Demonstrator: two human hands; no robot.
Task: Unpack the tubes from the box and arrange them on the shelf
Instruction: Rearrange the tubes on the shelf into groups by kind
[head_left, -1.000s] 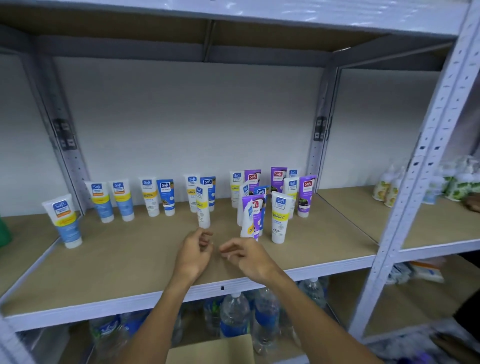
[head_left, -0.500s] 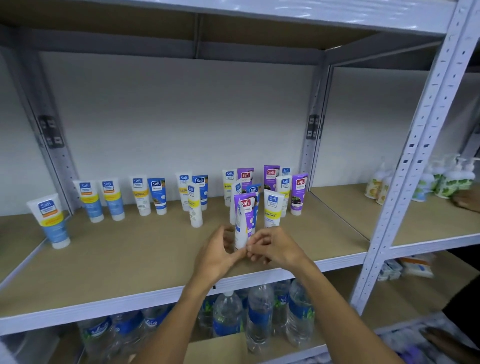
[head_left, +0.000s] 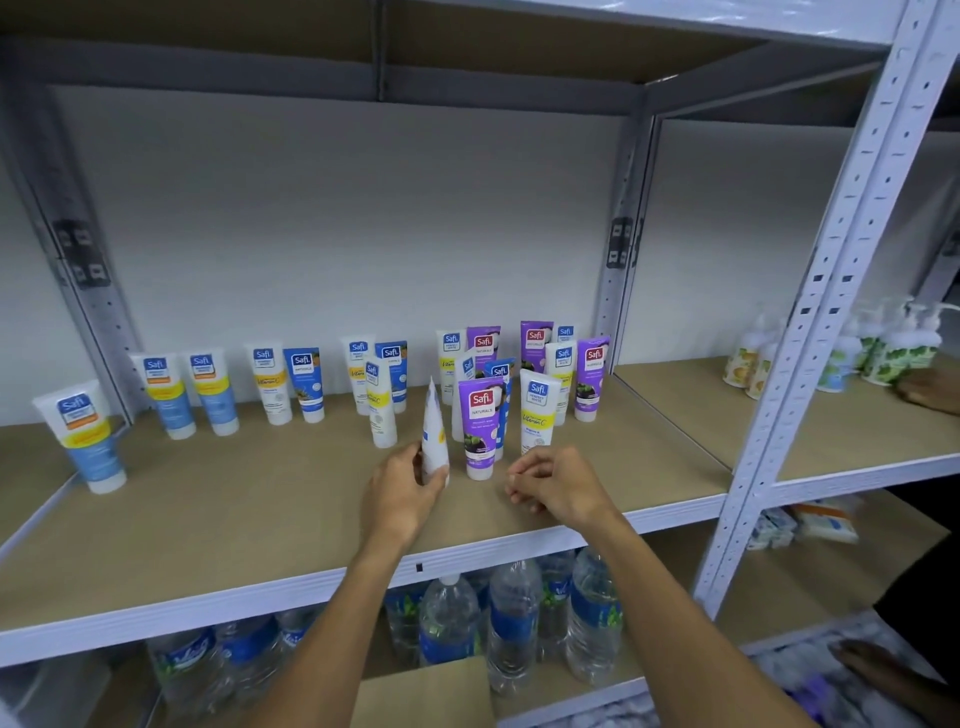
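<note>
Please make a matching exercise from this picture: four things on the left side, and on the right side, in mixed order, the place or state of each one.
Things:
1. white tube
2. purple Safi Naturals tube
3. water bottles
4. right hand

Places or states:
A. on the shelf below
B. loosely curled, holding nothing
C. in the grip of the left hand
D. standing free on its cap, between the two hands

Pairs: 1-C, 2-D, 3-A, 4-B
</note>
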